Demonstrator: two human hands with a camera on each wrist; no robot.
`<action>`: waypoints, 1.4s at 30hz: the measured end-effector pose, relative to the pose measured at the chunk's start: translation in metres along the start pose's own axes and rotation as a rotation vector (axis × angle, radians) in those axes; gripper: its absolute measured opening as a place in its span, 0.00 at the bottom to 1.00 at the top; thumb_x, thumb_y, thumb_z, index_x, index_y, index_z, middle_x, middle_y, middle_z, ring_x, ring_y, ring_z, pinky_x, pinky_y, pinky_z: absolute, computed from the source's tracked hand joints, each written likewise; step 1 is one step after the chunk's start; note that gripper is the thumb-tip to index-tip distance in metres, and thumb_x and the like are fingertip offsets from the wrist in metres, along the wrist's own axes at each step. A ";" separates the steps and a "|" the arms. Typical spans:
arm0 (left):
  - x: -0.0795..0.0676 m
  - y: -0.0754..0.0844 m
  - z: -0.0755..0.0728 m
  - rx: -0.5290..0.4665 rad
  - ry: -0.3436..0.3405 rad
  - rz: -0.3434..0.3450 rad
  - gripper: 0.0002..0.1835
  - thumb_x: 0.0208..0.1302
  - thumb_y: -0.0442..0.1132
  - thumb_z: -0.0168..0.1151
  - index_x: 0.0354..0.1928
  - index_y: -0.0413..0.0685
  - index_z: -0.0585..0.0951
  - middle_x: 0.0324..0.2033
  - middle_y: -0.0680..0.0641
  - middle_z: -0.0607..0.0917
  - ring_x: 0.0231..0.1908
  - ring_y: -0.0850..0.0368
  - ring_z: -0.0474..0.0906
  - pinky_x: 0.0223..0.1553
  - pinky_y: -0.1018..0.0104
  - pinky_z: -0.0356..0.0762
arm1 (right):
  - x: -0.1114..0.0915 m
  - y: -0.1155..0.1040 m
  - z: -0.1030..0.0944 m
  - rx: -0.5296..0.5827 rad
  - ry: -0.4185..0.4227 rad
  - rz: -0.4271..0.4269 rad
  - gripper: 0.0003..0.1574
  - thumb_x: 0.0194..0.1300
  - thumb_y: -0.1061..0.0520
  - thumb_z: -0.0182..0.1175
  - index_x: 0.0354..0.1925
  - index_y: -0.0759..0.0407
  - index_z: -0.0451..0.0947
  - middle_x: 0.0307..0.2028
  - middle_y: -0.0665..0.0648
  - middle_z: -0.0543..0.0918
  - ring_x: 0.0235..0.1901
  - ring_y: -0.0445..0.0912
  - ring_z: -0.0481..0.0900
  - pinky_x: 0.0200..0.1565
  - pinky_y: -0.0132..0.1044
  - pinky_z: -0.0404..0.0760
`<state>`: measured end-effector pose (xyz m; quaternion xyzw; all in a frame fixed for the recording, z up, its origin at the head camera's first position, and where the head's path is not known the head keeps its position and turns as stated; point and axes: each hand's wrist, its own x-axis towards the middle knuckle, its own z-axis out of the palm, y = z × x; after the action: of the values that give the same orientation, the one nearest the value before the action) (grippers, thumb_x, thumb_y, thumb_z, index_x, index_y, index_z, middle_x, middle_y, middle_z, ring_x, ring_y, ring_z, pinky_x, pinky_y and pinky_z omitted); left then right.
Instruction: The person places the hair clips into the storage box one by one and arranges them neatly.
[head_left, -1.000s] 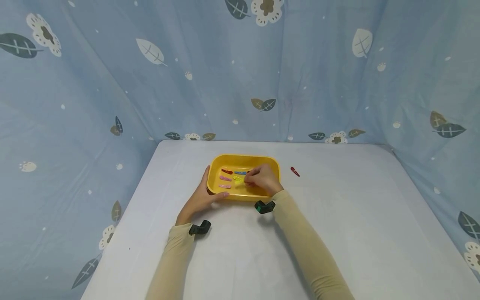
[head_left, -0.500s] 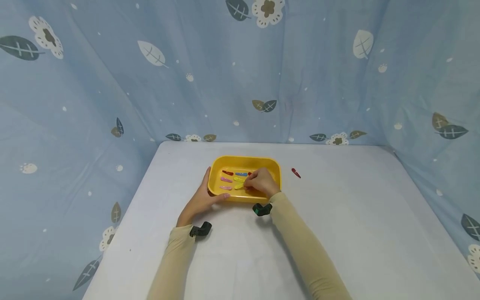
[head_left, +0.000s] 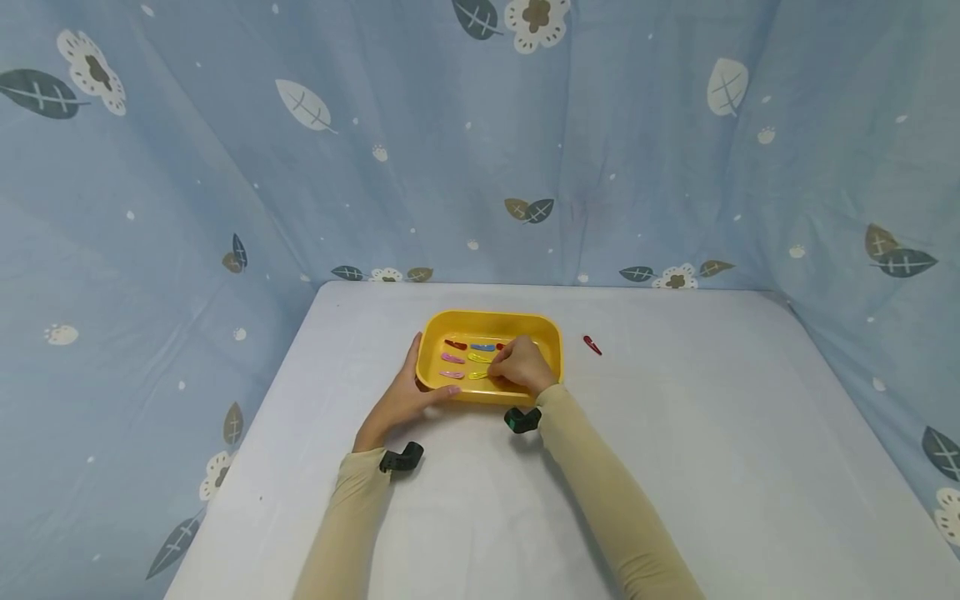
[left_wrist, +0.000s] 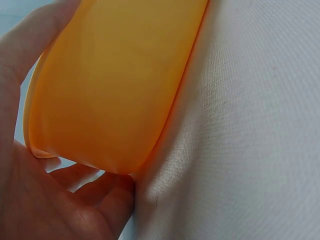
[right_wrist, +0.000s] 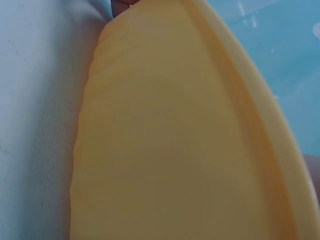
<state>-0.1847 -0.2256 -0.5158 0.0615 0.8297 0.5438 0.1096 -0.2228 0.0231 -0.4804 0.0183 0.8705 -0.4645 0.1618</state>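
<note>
A shallow yellow tray (head_left: 487, 319) stands on the white table. My left hand (head_left: 397, 402) grips its near left corner, thumb over the front rim; in the left wrist view, fingers (left_wrist: 117, 200) curl round the tray's end. Inside the tray my right hand (head_left: 522, 365) pinches the right end of a yellow hair clip (head_left: 477, 375), low against the floor. Another yellow clip (head_left: 478, 358) lies just behind it. To the left are two pink clips (head_left: 452, 358), with a red clip (head_left: 455, 344) and a blue clip (head_left: 483, 347) at the back. The tray wall hides my right fingers in the right wrist view.
One red hair clip (head_left: 592, 345) lies on the table right of the tray. Part of another red clip (head_left: 499, 347) shows behind my right hand. A blue patterned curtain (head_left: 637, 167) hangs round the table's back and sides.
The yellow clip, blurred in my right fingers a second ago, has come down onto the tray floor, in front of the other yellow clip. My left hand stays on the tray.
</note>
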 end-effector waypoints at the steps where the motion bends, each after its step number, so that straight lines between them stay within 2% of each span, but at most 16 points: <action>1: 0.000 0.000 0.000 0.000 -0.001 -0.004 0.71 0.55 0.56 0.80 0.84 0.65 0.33 0.84 0.48 0.49 0.80 0.46 0.55 0.83 0.44 0.46 | 0.000 0.000 0.000 -0.011 -0.001 -0.004 0.08 0.61 0.58 0.74 0.31 0.63 0.87 0.32 0.57 0.88 0.31 0.46 0.79 0.31 0.27 0.77; 7: -0.003 0.006 0.000 0.000 -0.005 -0.020 0.70 0.56 0.53 0.79 0.84 0.62 0.32 0.84 0.46 0.47 0.81 0.45 0.51 0.83 0.43 0.44 | -0.002 -0.003 -0.003 -0.042 0.006 -0.009 0.08 0.62 0.57 0.74 0.35 0.62 0.89 0.38 0.57 0.88 0.36 0.47 0.78 0.34 0.28 0.76; 11: -0.004 0.007 -0.001 -0.008 -0.001 -0.006 0.71 0.55 0.53 0.79 0.84 0.61 0.33 0.84 0.46 0.49 0.81 0.45 0.53 0.83 0.43 0.45 | -0.008 -0.007 -0.014 -0.039 0.007 -0.046 0.09 0.65 0.56 0.71 0.38 0.62 0.90 0.39 0.58 0.88 0.36 0.48 0.78 0.34 0.29 0.77; 12: -0.002 0.003 -0.001 -0.006 0.003 -0.003 0.71 0.55 0.54 0.80 0.84 0.62 0.33 0.84 0.47 0.49 0.81 0.46 0.53 0.83 0.43 0.46 | -0.010 -0.008 -0.018 -0.033 0.010 -0.063 0.09 0.66 0.56 0.71 0.39 0.62 0.90 0.39 0.59 0.87 0.35 0.48 0.78 0.34 0.29 0.77; 19: 0.000 0.002 -0.001 -0.010 0.000 0.006 0.71 0.55 0.55 0.80 0.84 0.61 0.34 0.83 0.47 0.51 0.80 0.46 0.55 0.83 0.43 0.45 | -0.026 -0.012 -0.060 0.001 0.088 -0.172 0.12 0.69 0.55 0.68 0.43 0.64 0.89 0.42 0.63 0.88 0.37 0.52 0.84 0.38 0.33 0.84; 22: 0.000 0.001 -0.001 -0.009 -0.001 0.007 0.71 0.54 0.56 0.80 0.84 0.61 0.33 0.83 0.47 0.51 0.80 0.46 0.56 0.83 0.43 0.46 | -0.028 -0.008 -0.079 0.015 0.122 -0.175 0.14 0.71 0.54 0.67 0.46 0.65 0.87 0.42 0.63 0.88 0.37 0.52 0.84 0.38 0.32 0.85; 27: 0.000 0.003 -0.001 -0.006 0.000 0.010 0.72 0.54 0.57 0.80 0.84 0.60 0.33 0.83 0.47 0.51 0.80 0.46 0.56 0.83 0.44 0.46 | -0.029 0.007 -0.108 0.022 0.191 -0.152 0.17 0.72 0.52 0.65 0.48 0.65 0.85 0.43 0.63 0.87 0.35 0.47 0.81 0.38 0.29 0.84; 32: -0.001 0.004 -0.001 -0.009 0.000 0.011 0.72 0.53 0.58 0.80 0.84 0.60 0.33 0.83 0.47 0.51 0.80 0.46 0.57 0.82 0.44 0.47 | -0.027 0.029 -0.130 0.033 0.242 -0.130 0.19 0.73 0.51 0.64 0.51 0.64 0.84 0.44 0.65 0.86 0.36 0.52 0.82 0.37 0.31 0.82; 37: 0.000 0.003 0.000 -0.007 -0.002 0.017 0.72 0.54 0.58 0.80 0.84 0.59 0.33 0.83 0.46 0.50 0.80 0.45 0.57 0.82 0.44 0.47 | -0.022 0.053 -0.140 -0.018 0.315 -0.123 0.19 0.73 0.52 0.64 0.51 0.66 0.85 0.47 0.67 0.87 0.38 0.53 0.83 0.39 0.30 0.81; 42: -0.001 0.001 0.001 0.014 0.007 0.001 0.72 0.53 0.59 0.80 0.84 0.61 0.33 0.84 0.47 0.48 0.81 0.45 0.54 0.83 0.43 0.46 | -0.014 0.074 -0.141 -0.069 0.340 -0.089 0.18 0.72 0.53 0.64 0.51 0.66 0.85 0.47 0.68 0.87 0.39 0.53 0.84 0.39 0.32 0.83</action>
<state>-0.1834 -0.2249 -0.5149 0.0608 0.8339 0.5382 0.1061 -0.2339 0.1816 -0.4626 0.0523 0.9008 -0.4311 -0.0080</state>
